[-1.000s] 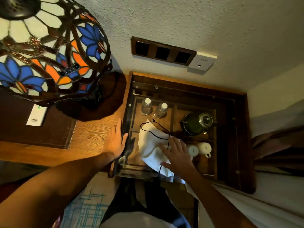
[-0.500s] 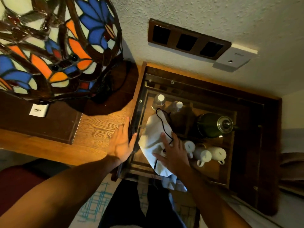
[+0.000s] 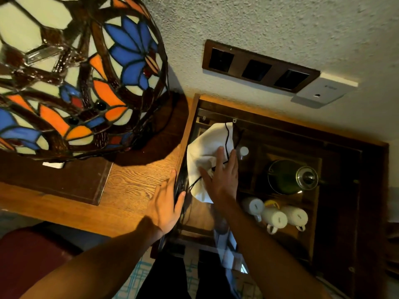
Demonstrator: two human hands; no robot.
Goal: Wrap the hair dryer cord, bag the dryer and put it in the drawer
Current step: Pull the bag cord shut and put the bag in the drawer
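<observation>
In the open drawer (image 3: 319,160) beside the wooden desk (image 3: 129,186), a white bag (image 3: 205,147) with a black drawstring (image 3: 226,137) lies against the left wall. The right hand (image 3: 220,180) rests flat on the bag, fingers spread, gripping nothing. The left hand (image 3: 166,203) lies open on the desk edge, thumb over the drawer side. The dryer itself is not visible. A green kettle (image 3: 289,178) and three white cups (image 3: 276,214) sit to the right. A stained-glass lamp (image 3: 75,72) stands on the desk.
</observation>
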